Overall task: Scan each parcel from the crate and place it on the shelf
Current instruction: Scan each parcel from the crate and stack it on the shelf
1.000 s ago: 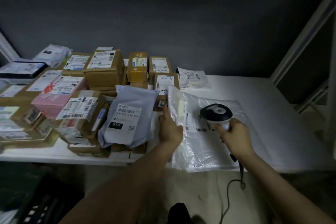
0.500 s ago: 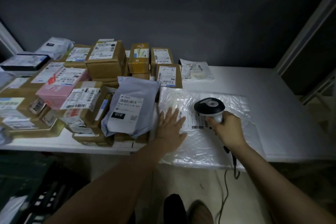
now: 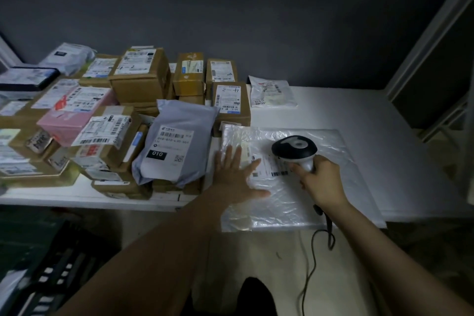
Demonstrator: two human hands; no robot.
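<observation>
The left hand (image 3: 234,174) lies flat, fingers spread, on the clear bag parcel (image 3: 282,208) on the white shelf (image 3: 359,110), while the right hand (image 3: 322,182) at its 3 o'clock grips the scanner (image 3: 295,147) over the label (image 3: 268,165), boxes (image 3: 138,77) stacked at the parcel's 9 o'clock

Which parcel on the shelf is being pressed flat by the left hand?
The clear plastic bag, right of the pile: the left hand lies flat on it while the right hand holds the scanner over its label.
</observation>
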